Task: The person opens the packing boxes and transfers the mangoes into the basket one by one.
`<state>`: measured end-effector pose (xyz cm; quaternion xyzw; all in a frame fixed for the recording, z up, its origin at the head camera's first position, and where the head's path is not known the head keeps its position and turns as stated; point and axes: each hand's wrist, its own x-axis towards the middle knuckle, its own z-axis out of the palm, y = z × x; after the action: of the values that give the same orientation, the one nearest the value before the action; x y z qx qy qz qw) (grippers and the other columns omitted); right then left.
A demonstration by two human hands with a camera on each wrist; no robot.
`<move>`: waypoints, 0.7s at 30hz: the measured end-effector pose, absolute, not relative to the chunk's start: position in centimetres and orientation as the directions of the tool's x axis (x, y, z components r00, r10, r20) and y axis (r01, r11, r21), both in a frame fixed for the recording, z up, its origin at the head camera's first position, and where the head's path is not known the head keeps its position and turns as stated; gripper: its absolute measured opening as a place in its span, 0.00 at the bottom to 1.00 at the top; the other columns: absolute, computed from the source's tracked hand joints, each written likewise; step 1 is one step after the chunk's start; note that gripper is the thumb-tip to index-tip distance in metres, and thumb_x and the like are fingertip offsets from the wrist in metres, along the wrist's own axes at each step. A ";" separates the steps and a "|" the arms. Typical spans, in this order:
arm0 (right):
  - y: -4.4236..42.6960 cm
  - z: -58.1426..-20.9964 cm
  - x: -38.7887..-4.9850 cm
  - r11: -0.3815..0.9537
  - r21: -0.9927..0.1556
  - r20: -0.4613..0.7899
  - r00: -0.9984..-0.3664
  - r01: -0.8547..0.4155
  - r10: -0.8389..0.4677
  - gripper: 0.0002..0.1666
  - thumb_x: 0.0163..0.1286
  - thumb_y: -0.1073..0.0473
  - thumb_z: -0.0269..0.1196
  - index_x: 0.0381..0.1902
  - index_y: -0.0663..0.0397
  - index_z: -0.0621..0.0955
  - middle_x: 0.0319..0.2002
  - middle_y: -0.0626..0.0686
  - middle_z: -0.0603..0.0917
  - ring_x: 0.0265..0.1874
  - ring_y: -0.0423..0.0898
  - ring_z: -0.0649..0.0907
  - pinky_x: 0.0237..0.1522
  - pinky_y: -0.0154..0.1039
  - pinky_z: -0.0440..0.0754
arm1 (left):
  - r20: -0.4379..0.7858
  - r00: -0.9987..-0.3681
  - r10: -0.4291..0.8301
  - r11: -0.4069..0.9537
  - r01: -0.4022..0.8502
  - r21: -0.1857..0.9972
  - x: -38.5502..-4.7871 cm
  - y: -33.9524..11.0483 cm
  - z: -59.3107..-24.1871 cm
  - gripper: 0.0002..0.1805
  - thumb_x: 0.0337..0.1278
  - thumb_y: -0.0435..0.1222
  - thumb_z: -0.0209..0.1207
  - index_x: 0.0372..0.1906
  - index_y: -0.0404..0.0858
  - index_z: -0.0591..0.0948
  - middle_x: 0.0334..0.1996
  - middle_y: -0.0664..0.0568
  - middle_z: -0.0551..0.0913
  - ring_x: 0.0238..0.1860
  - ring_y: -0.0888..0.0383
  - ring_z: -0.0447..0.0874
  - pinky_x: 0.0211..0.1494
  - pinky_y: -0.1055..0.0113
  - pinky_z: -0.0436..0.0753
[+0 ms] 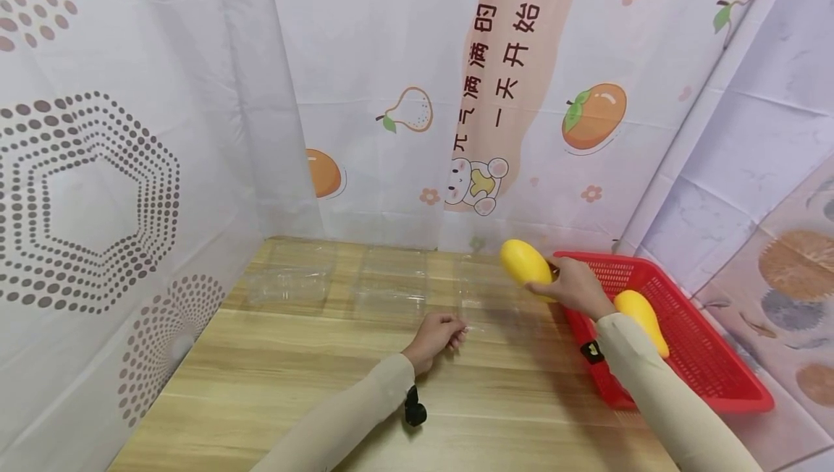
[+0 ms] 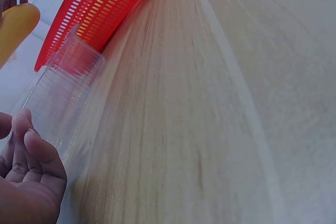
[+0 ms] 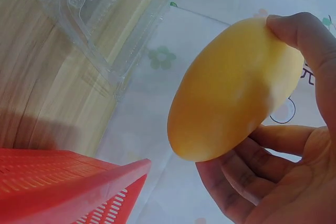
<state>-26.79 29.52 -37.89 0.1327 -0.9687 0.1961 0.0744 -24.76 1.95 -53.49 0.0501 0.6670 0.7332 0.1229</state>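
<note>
My right hand (image 1: 576,287) holds a smooth yellow mango (image 1: 523,262) in the air beside the red basket (image 1: 736,401). In the right wrist view the thumb lies on one side of the mango (image 3: 231,93) and the fingers on the other. Below and left of it, a clear plastic box (image 1: 489,295) stands on the table. At that box's near left corner my left hand (image 1: 433,342) has its fingers curled, the thumb and fingertips pinching the edge. Its grip is partly hidden in the left wrist view. A second yellow mango (image 1: 641,321) lies in the basket.
Two more clear boxes stand in line to the left, a middle box (image 1: 391,287) and a far-left box (image 1: 292,276). Printed curtains (image 1: 365,45) close off the back and sides of the wooden table (image 1: 274,385).
</note>
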 end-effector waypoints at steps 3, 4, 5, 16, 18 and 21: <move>29.8 -37.8 -26.8 0.889 -0.365 0.189 -0.957 -0.277 -0.221 0.31 0.59 0.37 0.75 0.46 0.55 0.83 0.29 0.51 0.80 0.32 0.50 0.77 0.35 0.43 0.75 | -0.088 -0.965 0.246 -0.077 -0.110 0.991 -24.8 2.0 -53.6 0.09 0.71 0.33 0.60 0.35 0.32 0.86 0.26 0.50 0.84 0.23 0.63 0.76 0.26 0.74 0.75; 29.8 -37.8 -26.8 0.890 -0.363 0.189 -0.957 -0.278 -0.221 0.30 0.60 0.37 0.75 0.45 0.55 0.83 0.29 0.51 0.80 0.32 0.50 0.77 0.35 0.43 0.75 | -0.087 -0.965 0.248 -0.075 -0.109 0.991 -24.8 2.0 -53.5 0.09 0.71 0.33 0.60 0.35 0.32 0.86 0.26 0.50 0.84 0.23 0.63 0.76 0.26 0.74 0.75; 29.9 -37.7 -26.9 0.889 -0.363 0.190 -0.957 -0.278 -0.221 0.30 0.60 0.37 0.75 0.45 0.54 0.83 0.29 0.51 0.80 0.32 0.50 0.77 0.34 0.43 0.75 | -0.087 -0.964 0.250 -0.072 -0.108 0.992 -24.8 2.0 -53.5 0.10 0.71 0.33 0.60 0.35 0.32 0.86 0.26 0.50 0.84 0.23 0.63 0.76 0.26 0.74 0.75; 31.9 -37.5 -26.9 0.889 -0.376 0.191 -0.961 -0.259 -0.199 0.37 0.61 0.32 0.72 0.53 0.56 0.83 0.33 0.50 0.83 0.34 0.50 0.78 0.36 0.43 0.77 | -0.085 -0.963 0.255 -0.088 -0.111 0.990 -24.7 2.0 -53.5 0.10 0.72 0.33 0.60 0.36 0.29 0.85 0.26 0.49 0.83 0.23 0.63 0.75 0.26 0.74 0.75; 32.1 -37.4 -26.8 0.886 -0.389 0.188 -0.963 -0.254 -0.194 0.37 0.61 0.32 0.72 0.54 0.56 0.83 0.33 0.51 0.83 0.35 0.51 0.79 0.36 0.43 0.77 | -0.085 -0.964 0.253 -0.094 -0.112 0.989 -24.7 2.0 -53.5 0.10 0.72 0.33 0.60 0.36 0.30 0.85 0.26 0.50 0.83 0.23 0.63 0.76 0.25 0.74 0.75; 32.3 -37.3 -26.7 0.883 -0.402 0.187 -0.966 -0.242 -0.180 0.35 0.61 0.33 0.72 0.52 0.54 0.83 0.33 0.51 0.84 0.35 0.51 0.79 0.36 0.43 0.78 | -0.082 -0.964 0.253 -0.094 -0.109 0.990 -24.7 1.9 -53.5 0.10 0.72 0.33 0.60 0.35 0.30 0.85 0.26 0.50 0.83 0.23 0.63 0.76 0.26 0.74 0.75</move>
<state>-26.68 32.34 -37.30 0.1091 -0.9676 0.2159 0.0720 -24.67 1.93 -53.50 0.0543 0.6619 0.7375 0.1226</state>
